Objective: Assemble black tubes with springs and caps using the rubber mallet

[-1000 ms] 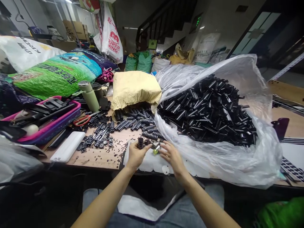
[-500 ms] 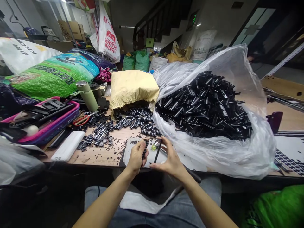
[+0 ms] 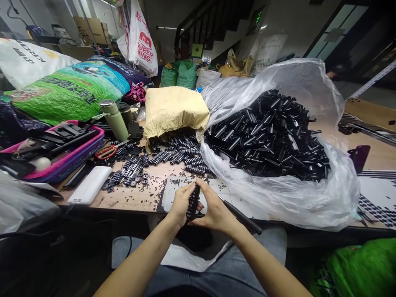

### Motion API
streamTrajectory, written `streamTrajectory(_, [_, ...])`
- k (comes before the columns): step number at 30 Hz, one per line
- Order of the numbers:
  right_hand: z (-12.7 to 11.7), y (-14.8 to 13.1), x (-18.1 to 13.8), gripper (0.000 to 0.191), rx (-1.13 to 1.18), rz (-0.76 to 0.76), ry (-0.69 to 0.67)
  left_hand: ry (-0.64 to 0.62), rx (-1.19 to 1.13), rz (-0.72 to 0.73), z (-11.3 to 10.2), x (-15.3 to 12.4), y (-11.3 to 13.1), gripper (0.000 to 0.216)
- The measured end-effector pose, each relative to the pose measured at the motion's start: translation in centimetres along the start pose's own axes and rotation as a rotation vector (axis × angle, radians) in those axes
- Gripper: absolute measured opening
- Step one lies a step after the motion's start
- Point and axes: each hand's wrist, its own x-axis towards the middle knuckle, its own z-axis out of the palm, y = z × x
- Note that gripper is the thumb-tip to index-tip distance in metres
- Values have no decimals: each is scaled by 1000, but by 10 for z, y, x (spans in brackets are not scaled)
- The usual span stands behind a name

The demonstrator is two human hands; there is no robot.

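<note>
Both my hands meet at the near table edge. My left hand is closed round a black ribbed roller piece, held nearly upright. My right hand is closed against the same piece from the right, fingers curled, and a long black rod runs from under it down to the right. A white sheet lies under my hands. More ribbed rollers spill from a yellow sack just beyond. A large clear bag of black tubes sits to the right.
Small black washers and beads litter the table on the left, beside a white power bank, red scissors, a green flask and a pink tray of tools. Printed sacks are piled at the back left.
My hands drew back from the table towards me and closed together. The ribbed piece in my left hand turned upright, and my right hand picked up the black rod and brought it to that piece.
</note>
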Motion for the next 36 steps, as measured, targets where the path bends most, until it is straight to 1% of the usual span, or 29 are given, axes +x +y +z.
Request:
streamTrajectory(3, [3, 1, -1, 99, 55, 55, 2, 18, 32, -21, -2, 1, -2, 46])
streamTrajectory(8, [9, 0, 4, 96, 90, 116, 19, 50, 69, -37, -3, 2, -1, 39])
streamTrajectory(14, [14, -1, 12, 96, 113, 113, -14, 76, 96, -55, -10, 5, 3, 39])
streamTrajectory(16, [19, 0, 15, 96, 110, 106, -12, 74, 151, -23, -16, 7, 0, 39])
streamTrajectory(17, [23, 2, 16, 97, 98, 102, -9, 78, 219, 31, -20, 8, -3, 39])
streamTrajectory(18, [28, 3, 18, 97, 80, 100, -5, 86, 327, 118, -24, 9, -6, 38])
streamTrajectory(21, [45, 8, 21, 93, -20, 115, 30, 110, 824, 481, -38, 11, -17, 42])
streamTrajectory(22, [49, 11, 20, 89, -62, 127, 42, 101, 999, 576, -44, 12, -20, 45])
streamTrajectory(24, [51, 18, 14, 81, -155, 155, 57, 40, 1285, 684, -55, 15, -26, 43])
streamTrajectory(26, [42, 29, 0, 71, -292, 220, 95, -48, 1479, 750, -66, 18, -29, 39])
streamTrajectory(28, [24, 43, -20, 51, -481, 337, 146, -127, 1599, 825, -75, 22, -29, 38])
streamTrajectory(30, [3, 53, -38, 24, -631, 449, 129, -195, 1656, 897, -79, 25, -28, 38])
streamTrajectory(31, [-7, 55, -46, 20, -655, 486, 106, -228, 1671, 927, -78, 26, -28, 37])
streamTrajectory(33, [-21, 50, -55, 23, -589, 539, 76, -292, 1712, 968, -73, 28, -26, 36])
streamTrajectory(35, [-26, 37, -59, 27, -434, 588, 130, -304, 1778, 989, -66, 28, -26, 36])
streamTrajectory(36, [-25, 30, -61, 29, -352, 607, 176, -282, 1817, 992, -62, 28, -26, 36])
